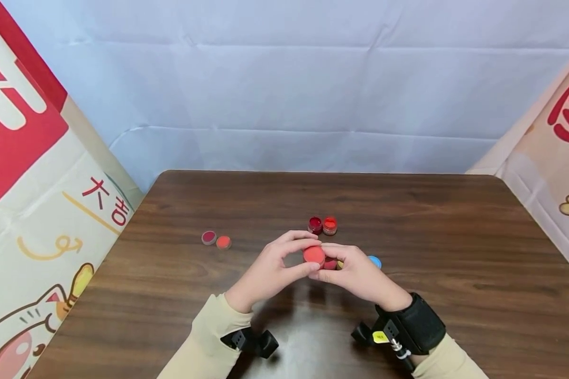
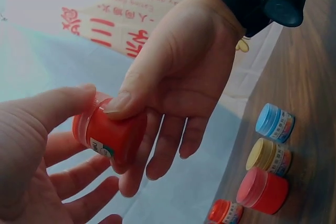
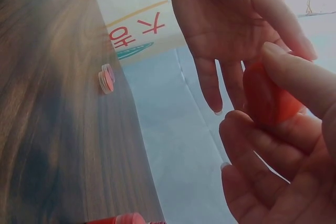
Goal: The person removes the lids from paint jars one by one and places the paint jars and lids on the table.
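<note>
Above the table, both hands hold one small orange-red paint jar [image 1: 314, 255] between them. My left hand [image 1: 281, 267] pinches its lid end between thumb and fingers, as the left wrist view shows. From the other side, my right hand [image 1: 360, 275] grips the jar's body with its thumb and curled forefinger. In the left wrist view the lid [image 2: 90, 116] is on the jar, with a label patch below it. Part of the jar's body lies hidden behind the right thumb in the right wrist view.
Two uncapped jars, dark red [image 1: 315, 225] and orange [image 1: 330, 225], stand beyond the hands. Two loose lids, purplish [image 1: 209, 238] and orange [image 1: 224, 242], lie to the left. Capped red [image 2: 262, 190], yellow [image 2: 269, 156] and blue [image 2: 274, 123] jars stand near the right hand.
</note>
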The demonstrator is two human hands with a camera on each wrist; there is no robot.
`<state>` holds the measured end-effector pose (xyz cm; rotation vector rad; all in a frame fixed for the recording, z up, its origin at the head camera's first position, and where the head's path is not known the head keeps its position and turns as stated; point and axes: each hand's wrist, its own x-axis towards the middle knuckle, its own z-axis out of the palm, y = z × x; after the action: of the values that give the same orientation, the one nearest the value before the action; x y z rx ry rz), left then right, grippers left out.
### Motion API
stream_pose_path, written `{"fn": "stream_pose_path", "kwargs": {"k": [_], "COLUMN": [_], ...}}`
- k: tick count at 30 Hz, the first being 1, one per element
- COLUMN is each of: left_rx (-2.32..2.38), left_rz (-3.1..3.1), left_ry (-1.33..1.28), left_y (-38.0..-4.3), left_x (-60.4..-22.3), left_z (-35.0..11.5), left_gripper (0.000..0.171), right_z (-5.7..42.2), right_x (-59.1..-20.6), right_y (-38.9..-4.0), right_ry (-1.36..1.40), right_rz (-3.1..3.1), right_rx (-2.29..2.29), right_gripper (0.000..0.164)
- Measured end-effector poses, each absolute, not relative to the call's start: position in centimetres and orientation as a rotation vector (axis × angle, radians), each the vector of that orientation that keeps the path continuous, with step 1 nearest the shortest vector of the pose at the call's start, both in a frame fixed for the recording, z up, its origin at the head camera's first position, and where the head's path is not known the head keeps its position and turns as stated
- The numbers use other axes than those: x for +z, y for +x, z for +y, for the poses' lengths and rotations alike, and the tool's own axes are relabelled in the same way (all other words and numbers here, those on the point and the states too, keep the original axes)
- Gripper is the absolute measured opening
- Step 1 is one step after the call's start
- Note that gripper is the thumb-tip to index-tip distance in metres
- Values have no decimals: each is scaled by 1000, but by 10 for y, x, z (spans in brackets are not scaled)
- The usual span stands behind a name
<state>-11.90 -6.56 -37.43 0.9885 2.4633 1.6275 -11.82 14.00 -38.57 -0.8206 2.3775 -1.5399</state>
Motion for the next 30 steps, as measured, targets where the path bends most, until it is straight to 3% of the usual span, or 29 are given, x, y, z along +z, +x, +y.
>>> {"fn": "stream_pose_path", "kwargs": {"k": [24, 30], "left_rx": [1718, 1702], "left_rz": [2418, 2422], "left_ry": [889, 851], "left_y": [-116, -105], "left_x": [-375, -357], "left_z": [-62, -65], "left_gripper": [31, 36], "right_z": [140, 134], "right_x": [-389, -392], "right_y": [-117, -116], "right_ry": [-824, -854], "right_rz": [2386, 2376], "right_rx": [-1597, -1614], "right_gripper": [33, 31]}}
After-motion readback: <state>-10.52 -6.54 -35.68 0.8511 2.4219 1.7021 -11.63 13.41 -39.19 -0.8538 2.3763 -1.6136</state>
